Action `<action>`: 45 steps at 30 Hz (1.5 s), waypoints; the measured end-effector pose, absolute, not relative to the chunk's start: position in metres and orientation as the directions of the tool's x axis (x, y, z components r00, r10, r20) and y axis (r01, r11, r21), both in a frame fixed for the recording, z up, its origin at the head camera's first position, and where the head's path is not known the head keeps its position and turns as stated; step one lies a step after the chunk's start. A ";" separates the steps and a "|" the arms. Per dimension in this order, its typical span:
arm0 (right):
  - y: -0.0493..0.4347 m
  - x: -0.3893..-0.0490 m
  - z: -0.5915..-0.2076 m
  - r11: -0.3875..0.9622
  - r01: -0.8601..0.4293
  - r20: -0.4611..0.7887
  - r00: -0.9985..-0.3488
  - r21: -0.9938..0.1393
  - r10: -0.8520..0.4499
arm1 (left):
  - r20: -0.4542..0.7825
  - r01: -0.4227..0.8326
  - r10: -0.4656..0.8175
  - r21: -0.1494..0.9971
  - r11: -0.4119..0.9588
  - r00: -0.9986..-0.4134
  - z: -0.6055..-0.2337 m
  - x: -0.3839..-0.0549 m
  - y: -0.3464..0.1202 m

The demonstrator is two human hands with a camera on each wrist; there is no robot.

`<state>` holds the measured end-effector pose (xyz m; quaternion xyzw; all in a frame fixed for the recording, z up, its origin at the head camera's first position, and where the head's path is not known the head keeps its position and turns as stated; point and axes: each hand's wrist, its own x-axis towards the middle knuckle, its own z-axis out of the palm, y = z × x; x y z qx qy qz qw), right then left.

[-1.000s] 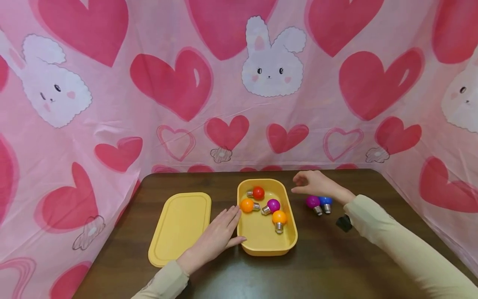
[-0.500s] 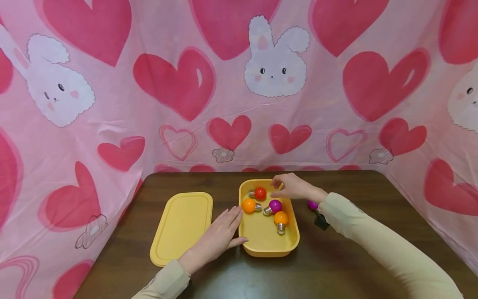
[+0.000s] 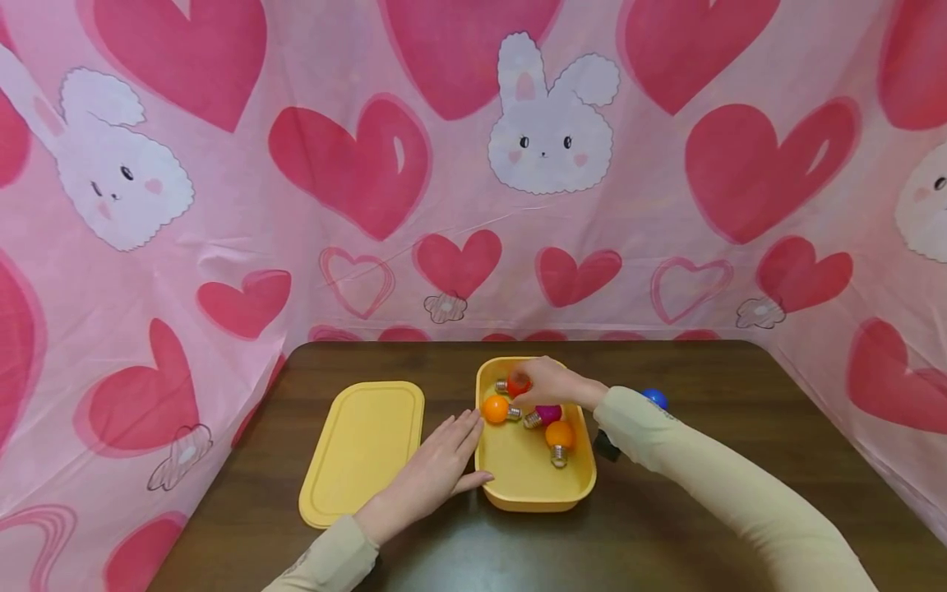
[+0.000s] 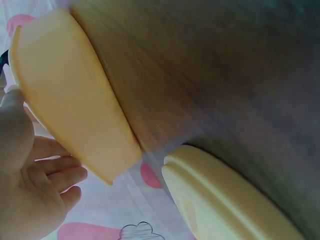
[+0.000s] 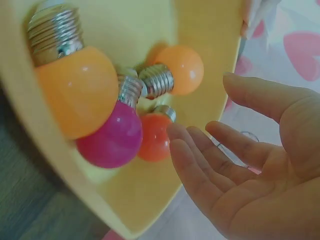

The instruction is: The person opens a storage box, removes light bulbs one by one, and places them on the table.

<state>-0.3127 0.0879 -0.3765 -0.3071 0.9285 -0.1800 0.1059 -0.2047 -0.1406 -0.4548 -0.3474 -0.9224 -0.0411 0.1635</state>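
Yellow box point(image 3: 536, 500) sits on the dark wood-look surface point(image 3: 651, 534), long side running away from the person, four bulbs showing inside, all lying on their sides toward the far and middle part. Red bulb point(image 5: 152, 140) at the far end, left of centre. Orange bulb point(image 3: 495, 409) just in front of it by the left wall, metal base pointing right. Purple bulb point(image 5: 112, 137) mid-box, base toward the left, partly covered by the hand in the head view. Second orange bulb point(image 3: 560, 435) by the right wall, base toward the near end. Right hand point(image 3: 551, 384) is over the far half of the box, close to the red bulb; grip slack, fingers slightly bent, thumb well apart from them, holding nothing. Can't tell if the fingertips touch the red one. Left hand point(image 3: 441, 454) rests on the box's left side, fingers loosely extended at the rim, thumb at the near-left part; grip relaxed, not closed round anything. Flat yellow lid point(image 3: 362, 452) with a raised border lies left of the box, apart from it. Blue bulb point(image 3: 655, 398) outside on the surface, right of the box, mostly hidden behind the right sleeve point(image 3: 710, 452)
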 end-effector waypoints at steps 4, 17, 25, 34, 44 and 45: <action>0.080 -0.315 -0.378 0.772 -0.508 -0.116 -0.803 -0.382 -0.585 | 0.338 0.653 0.625 -0.039 0.757 -0.704 -0.456 -0.205 -0.140; 0.064 -0.318 -0.383 0.773 -0.488 -0.186 -0.784 -0.406 -0.593 | 0.360 0.654 0.632 -0.076 0.753 -0.686 -0.456 -0.205 -0.140; 0.060 -0.320 -0.393 0.761 -0.541 -0.186 -0.757 -0.359 -0.626 | 0.354 0.646 0.629 -0.083 0.759 -0.692 -0.455 -0.204 -0.140; 0.053 -0.316 -0.400 0.760 -0.541 -0.219 -0.743 -0.360 -0.632 | 0.336 0.647 0.627 -0.063 0.760 -0.703 -0.455 -0.204 -0.140; 0.049 -0.314 -0.403 0.776 -0.534 -0.237 -0.749 -0.336 -0.618 | 0.330 0.649 0.625 -0.048 0.759 -0.707 -0.455 -0.204 -0.141; 0.049 -0.315 -0.403 0.774 -0.536 -0.233 -0.749 -0.337 -0.620 | 0.329 0.650 0.626 -0.045 0.759 -0.708 -0.455 -0.204 -0.141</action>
